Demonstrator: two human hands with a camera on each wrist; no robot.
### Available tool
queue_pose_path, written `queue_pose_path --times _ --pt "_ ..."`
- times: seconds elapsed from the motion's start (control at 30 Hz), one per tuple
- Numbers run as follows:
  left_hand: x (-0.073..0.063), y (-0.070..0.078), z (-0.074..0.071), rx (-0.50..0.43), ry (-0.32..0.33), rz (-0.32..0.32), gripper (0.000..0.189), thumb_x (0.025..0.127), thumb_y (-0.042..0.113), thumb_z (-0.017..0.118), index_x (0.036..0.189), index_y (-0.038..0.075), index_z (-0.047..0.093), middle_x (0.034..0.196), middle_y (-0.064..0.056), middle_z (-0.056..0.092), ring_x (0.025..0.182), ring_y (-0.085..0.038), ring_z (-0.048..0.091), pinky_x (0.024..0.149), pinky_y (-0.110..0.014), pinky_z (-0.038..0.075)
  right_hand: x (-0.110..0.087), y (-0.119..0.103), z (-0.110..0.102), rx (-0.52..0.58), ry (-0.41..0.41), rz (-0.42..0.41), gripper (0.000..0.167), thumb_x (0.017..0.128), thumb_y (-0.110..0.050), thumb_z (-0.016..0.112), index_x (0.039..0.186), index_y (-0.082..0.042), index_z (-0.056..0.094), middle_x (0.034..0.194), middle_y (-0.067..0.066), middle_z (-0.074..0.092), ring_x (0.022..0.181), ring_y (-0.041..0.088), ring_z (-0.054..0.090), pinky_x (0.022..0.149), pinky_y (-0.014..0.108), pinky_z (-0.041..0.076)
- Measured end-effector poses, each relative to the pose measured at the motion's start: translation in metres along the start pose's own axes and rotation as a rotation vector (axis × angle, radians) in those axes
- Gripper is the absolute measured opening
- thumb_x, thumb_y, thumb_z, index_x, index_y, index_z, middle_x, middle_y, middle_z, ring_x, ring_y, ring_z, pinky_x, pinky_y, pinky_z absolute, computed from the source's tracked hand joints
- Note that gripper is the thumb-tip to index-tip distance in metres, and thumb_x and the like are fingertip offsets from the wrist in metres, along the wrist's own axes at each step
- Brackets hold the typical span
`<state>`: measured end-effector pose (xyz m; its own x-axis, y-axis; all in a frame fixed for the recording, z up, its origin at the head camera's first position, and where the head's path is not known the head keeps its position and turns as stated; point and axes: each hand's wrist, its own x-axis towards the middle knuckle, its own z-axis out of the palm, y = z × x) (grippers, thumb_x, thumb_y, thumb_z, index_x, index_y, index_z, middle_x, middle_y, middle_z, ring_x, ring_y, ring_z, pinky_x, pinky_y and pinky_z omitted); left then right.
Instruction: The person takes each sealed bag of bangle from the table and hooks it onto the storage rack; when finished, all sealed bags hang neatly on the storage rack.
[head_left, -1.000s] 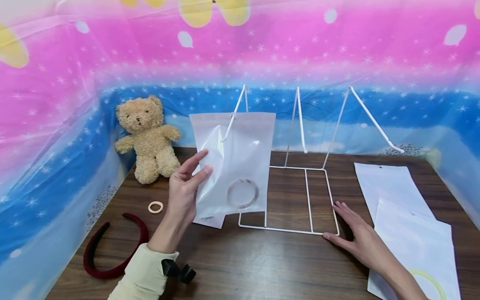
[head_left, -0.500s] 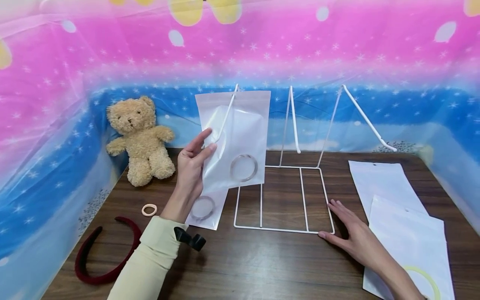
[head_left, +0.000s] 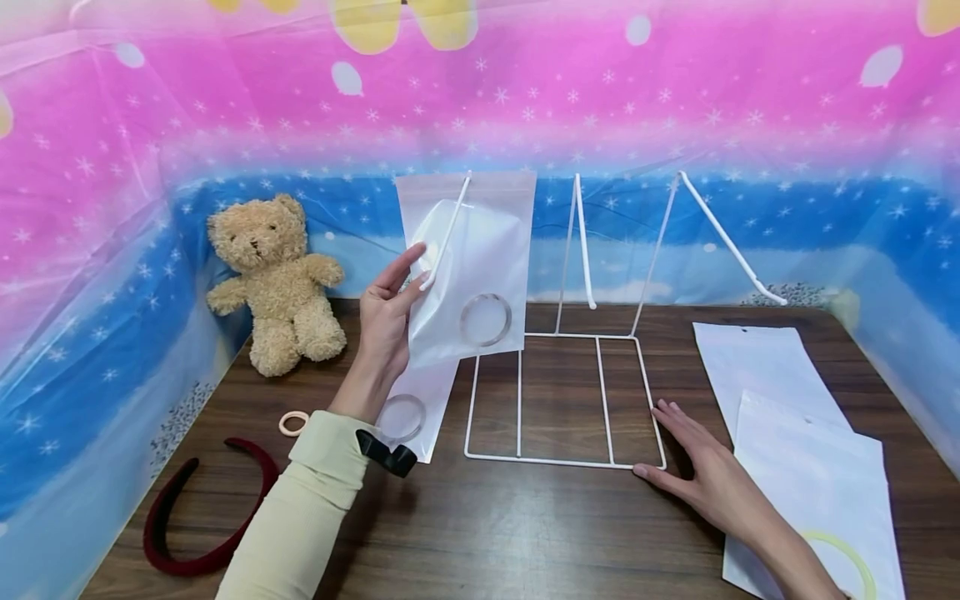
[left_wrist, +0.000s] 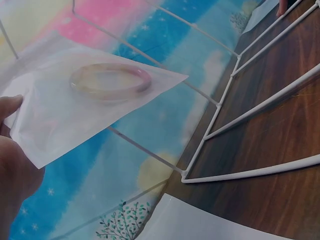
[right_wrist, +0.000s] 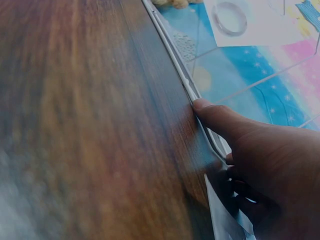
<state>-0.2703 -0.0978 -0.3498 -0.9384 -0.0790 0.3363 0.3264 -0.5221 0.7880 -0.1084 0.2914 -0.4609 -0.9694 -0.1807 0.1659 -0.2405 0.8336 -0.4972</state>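
In the head view my left hand (head_left: 386,325) pinches the left edge of a white translucent plastic bag (head_left: 480,250) between thumb and fingers. A bangle (head_left: 462,321) shows through its lower part; the left wrist view shows this bangle (left_wrist: 112,95) as pinkish. The left arm of a white wire display rack (head_left: 656,417) passes through the bag's top, and the bag hangs close to the arm's far end. My right hand (head_left: 716,492) rests at the rack base's right front corner, fingers extended, thumb on the frame. In the right wrist view its thumb (right_wrist: 215,115) presses the wire.
Another bag (head_left: 435,400) with a ring lies under my left forearm. White bags (head_left: 772,367) lie at right, one showing a yellow-green ring (head_left: 843,546). At left are a teddy bear (head_left: 273,287), a small peach ring (head_left: 281,425) and a dark red headband (head_left: 153,533).
My left hand has raised the bag and slid it backward along the rack's left arm toward its far end. The right hand has stayed at the base corner.
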Motion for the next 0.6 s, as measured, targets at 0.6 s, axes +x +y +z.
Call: queue_pose_path --times 0.6 --pt "0.002 -0.013 -0.016 0.124 0.044 0.038 0.035 0.086 -0.004 0.072 0.119 0.009 0.072 0.125 -0.009 0.066 0.094 -0.016 0.067 0.073 -0.023 0.054 0.0 0.0 0.0 -0.014 0.003 0.0 0.09 0.083 -0.06 0.068 0.151 -0.009 0.038 0.155 0.014 0.034 0.141 0.038 0.029 0.1 0.064 0.034"
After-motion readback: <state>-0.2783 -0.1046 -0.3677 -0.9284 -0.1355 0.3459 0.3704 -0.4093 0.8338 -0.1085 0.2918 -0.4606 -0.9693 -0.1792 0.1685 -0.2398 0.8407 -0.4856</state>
